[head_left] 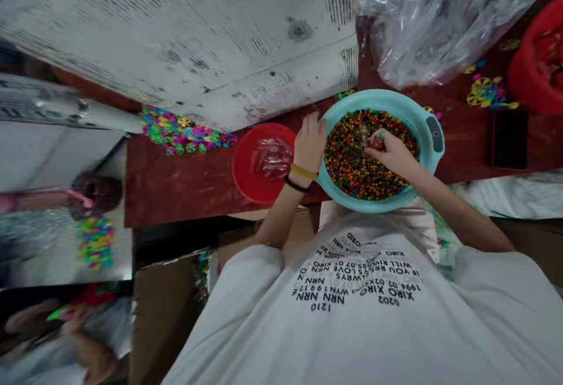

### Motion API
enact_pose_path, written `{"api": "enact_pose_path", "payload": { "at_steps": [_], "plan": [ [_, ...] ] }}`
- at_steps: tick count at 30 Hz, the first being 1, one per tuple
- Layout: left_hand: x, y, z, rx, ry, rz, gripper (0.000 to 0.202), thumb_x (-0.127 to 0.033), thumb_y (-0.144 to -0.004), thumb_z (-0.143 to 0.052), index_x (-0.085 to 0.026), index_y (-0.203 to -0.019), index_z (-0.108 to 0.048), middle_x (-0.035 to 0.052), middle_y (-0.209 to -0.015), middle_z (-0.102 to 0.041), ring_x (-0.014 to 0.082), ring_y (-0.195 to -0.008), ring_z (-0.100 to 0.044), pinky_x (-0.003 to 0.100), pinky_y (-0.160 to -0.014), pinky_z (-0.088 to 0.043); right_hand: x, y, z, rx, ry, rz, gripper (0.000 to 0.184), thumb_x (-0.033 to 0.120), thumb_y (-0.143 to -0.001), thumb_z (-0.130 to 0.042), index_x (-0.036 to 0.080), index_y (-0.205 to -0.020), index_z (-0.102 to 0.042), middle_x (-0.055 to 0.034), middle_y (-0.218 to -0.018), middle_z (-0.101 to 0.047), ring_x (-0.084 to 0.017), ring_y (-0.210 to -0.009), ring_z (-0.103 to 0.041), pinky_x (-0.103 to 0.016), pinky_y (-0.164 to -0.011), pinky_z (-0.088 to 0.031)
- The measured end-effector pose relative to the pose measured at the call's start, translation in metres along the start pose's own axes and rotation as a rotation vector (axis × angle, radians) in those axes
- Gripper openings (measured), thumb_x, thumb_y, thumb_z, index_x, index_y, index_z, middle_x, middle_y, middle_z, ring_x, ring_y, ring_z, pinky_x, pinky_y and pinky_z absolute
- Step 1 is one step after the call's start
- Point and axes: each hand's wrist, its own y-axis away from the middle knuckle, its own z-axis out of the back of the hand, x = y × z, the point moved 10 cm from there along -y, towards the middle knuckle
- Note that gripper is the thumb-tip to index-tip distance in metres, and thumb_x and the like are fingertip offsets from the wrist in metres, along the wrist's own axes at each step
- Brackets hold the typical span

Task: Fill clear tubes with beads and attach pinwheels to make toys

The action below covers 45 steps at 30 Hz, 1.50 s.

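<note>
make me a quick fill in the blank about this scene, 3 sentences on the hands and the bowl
1. The right hand reaches into the small beads in a ____ bowl.
2. The left wrist wears a yellow band and a ____ band.
3. The red dish lies on the person's ____ side of the bowl.

Missing words: teal; black; left
</note>
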Motion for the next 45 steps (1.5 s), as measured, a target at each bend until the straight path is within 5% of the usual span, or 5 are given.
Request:
{"api": "enact_pose_path", "payload": {
  "at_steps": [11, 15, 24, 30, 45],
  "plan": [
    [-0.034, 0.009, -0.030, 0.056, 0.039, 0.001, 0.058, -0.006, -0.106, -0.023, -0.008, -0.156, -0.052, 0.0221, -0.163, -0.051, 0.0376, -0.148, -0.052, 0.056, -0.122, -0.046, 0.005, 0.003, 0.001, 0.038, 0.121, 0.009, 0.020, 0.029, -0.083, -0.070, 0.026, -0.087, -0.051, -0.0036, -0.088, -0.066, -0.026, -0.084, -0.061, -0.041, -0.083, -0.050],
    [-0.041, 0.014, -0.026, 0.089, 0.036, -0.011, 0.051, -0.010, -0.106, -0.032, -0.014, -0.150, -0.057, 0.0197, -0.158, -0.054, 0.0380, -0.144, -0.054, 0.059, -0.124, -0.041, 0.005, 0.004, -0.001, 0.052, 0.089, -0.012, 0.019, 0.029, -0.085, -0.068, 0.026, -0.087, -0.049, -0.0042, -0.088, -0.065, -0.026, -0.084, -0.063, -0.041, -0.082, -0.051],
    [-0.047, 0.071, -0.013, 0.212, -0.059, -0.008, 0.047, -0.010, -0.108, -0.024, -0.009, -0.127, -0.068, 0.0237, -0.131, -0.067, 0.0382, -0.124, -0.064, 0.054, -0.099, -0.056, 0.004, 0.005, -0.001, 0.053, 0.089, -0.031, 0.019, 0.030, -0.084, -0.068, 0.025, -0.088, -0.050, -0.0057, -0.089, -0.067, -0.027, -0.084, -0.064, -0.044, -0.084, -0.053],
    [-0.044, 0.055, -0.020, 0.156, -0.050, 0.005, 0.048, -0.011, -0.109, -0.024, -0.010, -0.126, -0.069, 0.0238, -0.132, -0.067, 0.0370, -0.123, -0.064, 0.061, -0.111, -0.048, 0.001, 0.006, 0.001, 0.057, 0.127, -0.061, 0.019, 0.032, -0.085, -0.068, 0.025, -0.088, -0.051, -0.0036, -0.084, -0.066, -0.025, -0.076, -0.061, -0.041, -0.075, -0.052],
    [-0.045, 0.049, -0.038, 0.314, -0.109, 0.110, 0.051, -0.011, -0.109, -0.018, -0.012, -0.129, -0.065, 0.0199, -0.124, -0.066, 0.0340, -0.113, -0.067, 0.055, -0.098, -0.055, 0.002, 0.008, 0.003, 0.050, 0.204, -0.077, 0.018, 0.030, -0.085, -0.069, 0.025, -0.089, -0.052, -0.0045, -0.089, -0.064, -0.024, -0.077, -0.056, -0.041, -0.078, -0.047]
  ]
}}
